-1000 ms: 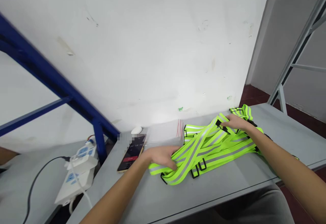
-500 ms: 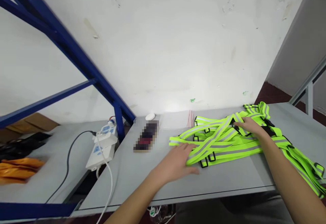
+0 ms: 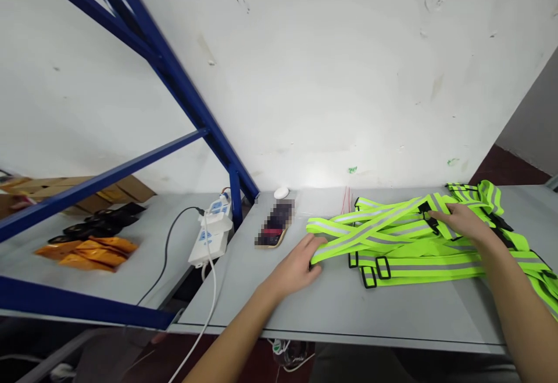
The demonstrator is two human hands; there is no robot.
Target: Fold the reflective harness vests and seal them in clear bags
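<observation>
One grey table (image 3: 331, 313) fills the lower right of the frame, bearing one tangled heap of neon-yellow reflective straps (image 3: 418, 243) at right centre, whose left end the left hand (image 3: 299, 268) pinches while the right hand (image 3: 462, 224) lies flat, fingers loose, on top, one phone (image 3: 274, 231) lying left of them.

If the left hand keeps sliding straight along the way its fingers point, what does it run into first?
The left hand points right and slightly away, already at the near end of the neon-yellow reflective straps. It would likely push straight into that strap pile; nothing else lies between them.
</observation>
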